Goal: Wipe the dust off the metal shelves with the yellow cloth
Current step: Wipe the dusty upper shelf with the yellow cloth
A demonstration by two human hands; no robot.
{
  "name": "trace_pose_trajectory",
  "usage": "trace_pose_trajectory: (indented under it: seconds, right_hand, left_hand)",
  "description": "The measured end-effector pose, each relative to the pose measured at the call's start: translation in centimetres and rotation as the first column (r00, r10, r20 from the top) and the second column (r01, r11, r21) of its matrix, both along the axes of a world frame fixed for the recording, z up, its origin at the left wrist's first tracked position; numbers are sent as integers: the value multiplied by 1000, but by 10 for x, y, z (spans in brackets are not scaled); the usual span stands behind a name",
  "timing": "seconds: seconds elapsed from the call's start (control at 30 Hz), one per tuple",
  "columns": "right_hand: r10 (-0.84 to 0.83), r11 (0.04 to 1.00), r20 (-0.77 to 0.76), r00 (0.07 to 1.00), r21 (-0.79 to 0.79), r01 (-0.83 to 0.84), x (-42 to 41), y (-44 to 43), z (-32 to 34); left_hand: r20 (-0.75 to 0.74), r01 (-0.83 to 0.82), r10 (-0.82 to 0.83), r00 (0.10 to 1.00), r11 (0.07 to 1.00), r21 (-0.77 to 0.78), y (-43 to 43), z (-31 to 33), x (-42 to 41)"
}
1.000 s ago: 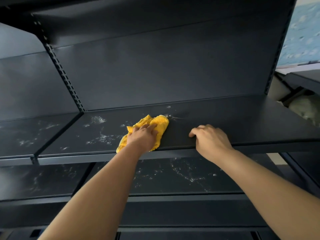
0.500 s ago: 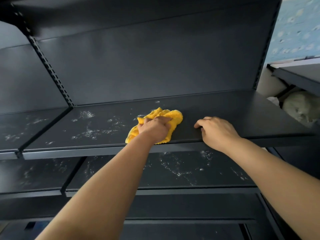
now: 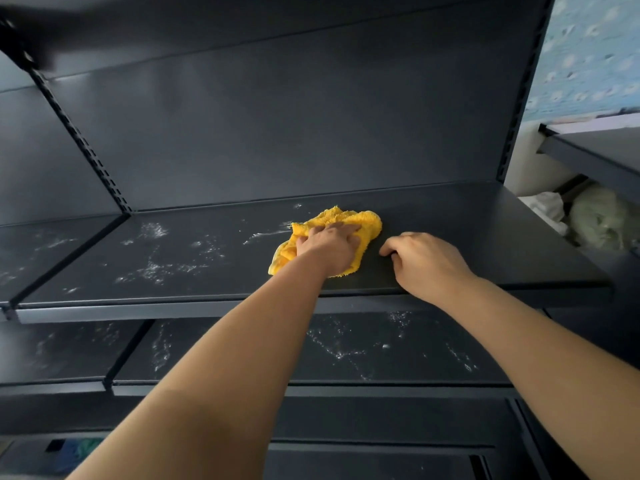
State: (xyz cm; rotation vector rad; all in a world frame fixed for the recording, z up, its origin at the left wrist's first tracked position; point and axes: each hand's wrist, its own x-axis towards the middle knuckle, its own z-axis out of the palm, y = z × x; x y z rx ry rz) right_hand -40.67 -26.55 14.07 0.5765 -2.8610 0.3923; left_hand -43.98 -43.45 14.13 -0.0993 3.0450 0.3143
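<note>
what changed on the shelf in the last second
The left hand pushed the yellow cloth rightward along the upper shelf, closing on the right hand and leaving a dust smear behind. The right hand stayed braced at the shelf's front edge; dust farther left is untouched.

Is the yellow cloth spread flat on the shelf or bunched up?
Bunched up. The yellow cloth sits in rumpled folds under and around the left hand, which presses it onto the shelf.

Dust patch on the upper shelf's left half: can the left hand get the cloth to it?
Probably yes: the left hand presses the yellow cloth to the right of the dust patch, only bare shelf lies between, and the right hand rests farther right.
</note>
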Motion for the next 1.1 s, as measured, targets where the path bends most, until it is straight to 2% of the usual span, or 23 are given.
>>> trace_pose_trajectory:
  seconds: [0.23, 0.7, 0.93, 1.1]
  right_hand:
    - [-57, 997, -31, 998, 45, 58, -20, -28, -1]
    - [-161, 987, -25, 987, 1, 161, -56, -119, -5]
    - [-237, 969, 31, 971, -63, 239, -56, -111, -4]
    - [-339, 941, -20, 940, -14, 339, -35, -77, -3]
  left_hand:
    - [-6, -7, 7, 1000, 1000, -6, -21, -4, -41]
    - [-3, -7, 7, 1000, 1000, 15, -112, -6, -102]
    - [-16, -30, 30, 999, 1000, 7, -157, -5, -105]
    - [-45, -49, 49, 998, 999, 3, -155, -7, -95]
